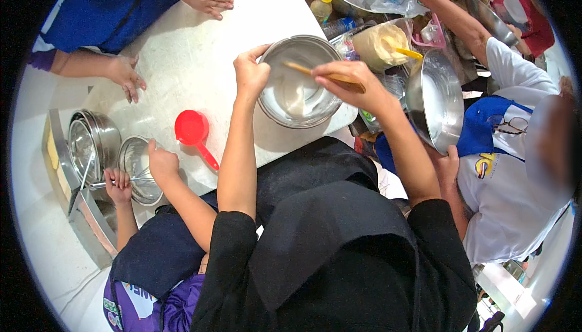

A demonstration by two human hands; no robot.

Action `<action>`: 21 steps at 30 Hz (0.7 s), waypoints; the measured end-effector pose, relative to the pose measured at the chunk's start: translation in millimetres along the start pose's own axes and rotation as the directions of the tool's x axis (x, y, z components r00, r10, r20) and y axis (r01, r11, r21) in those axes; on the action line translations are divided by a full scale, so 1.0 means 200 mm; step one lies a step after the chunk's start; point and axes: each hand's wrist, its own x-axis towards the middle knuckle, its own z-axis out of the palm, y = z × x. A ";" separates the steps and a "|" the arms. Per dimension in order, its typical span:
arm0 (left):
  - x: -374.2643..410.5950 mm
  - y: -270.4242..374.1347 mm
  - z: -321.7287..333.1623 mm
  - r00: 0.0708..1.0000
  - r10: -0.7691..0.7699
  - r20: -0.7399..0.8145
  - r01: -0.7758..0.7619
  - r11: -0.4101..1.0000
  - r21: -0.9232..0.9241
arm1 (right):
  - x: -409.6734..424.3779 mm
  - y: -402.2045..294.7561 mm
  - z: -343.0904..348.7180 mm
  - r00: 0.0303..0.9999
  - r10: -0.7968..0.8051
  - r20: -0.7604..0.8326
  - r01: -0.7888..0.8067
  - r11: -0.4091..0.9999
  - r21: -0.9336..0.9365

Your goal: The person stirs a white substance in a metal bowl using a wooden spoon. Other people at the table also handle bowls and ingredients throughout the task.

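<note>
In front of me a steel mixing bowl (278, 120) rests at the near right corner of the table, with a whitish mixture (298, 98) in its bottom. My left hand (253, 73) grips the bowl's left rim, thumb over the edge. A wooden utensil (298, 67), probably a spoon or spatula, is held in my right hand (359, 82) above the bowl's right side. Its far end is blurred and points left over the mixture. Left of my left forearm lies a red plastic scoop (192, 127), its handle toward me.
At left, another person's hands hold a whisk (141, 179) in a steel bowl (134, 150), beside stacked steel bowls (107, 127). Two hands of someone else rest on the white table (182, 55). A person at right holds a large steel bowl (439, 105). A flour bag (375, 48) stands near bottles (322, 7).
</note>
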 end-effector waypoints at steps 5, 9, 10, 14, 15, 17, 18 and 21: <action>-0.02 0.03 0.00 0.997 0.047 0.064 -0.053 0.993 0.102 | -0.07 0.09 -0.07 0.993 0.042 0.114 -0.018 0.979 -0.204; -0.02 -0.09 0.01 0.996 0.073 -0.052 -0.074 0.997 -0.004 | -0.22 0.01 0.03 0.961 0.247 0.123 -0.244 0.969 -0.039; -0.02 -0.13 0.02 0.993 0.081 -0.086 -0.086 0.995 -0.051 | -0.20 -0.01 0.05 0.968 0.215 0.131 -0.210 0.976 -0.050; -0.01 -0.20 0.06 0.975 -0.120 -0.186 0.056 0.948 -0.315 | -0.13 -0.03 0.03 0.974 0.204 -0.096 -0.210 0.976 -0.059; 0.00 -0.21 0.07 0.971 -0.134 -0.199 0.056 0.934 -0.354 | -0.11 -0.03 0.03 0.975 0.187 -0.120 -0.198 0.977 -0.085; 0.00 -0.22 0.09 0.960 -0.172 -0.222 0.069 0.910 -0.408 | -0.08 -0.02 0.04 0.975 0.149 -0.164 -0.172 0.975 -0.137; 0.01 -0.23 0.09 0.953 -0.194 -0.235 0.080 0.903 -0.423 | -0.08 -0.03 0.05 0.960 0.142 -0.241 -0.167 0.982 -0.091; 0.03 -0.24 0.09 0.935 -0.248 -0.254 0.114 0.887 -0.448 | -0.06 0.05 0.08 0.970 0.127 -0.206 -0.164 0.972 -0.170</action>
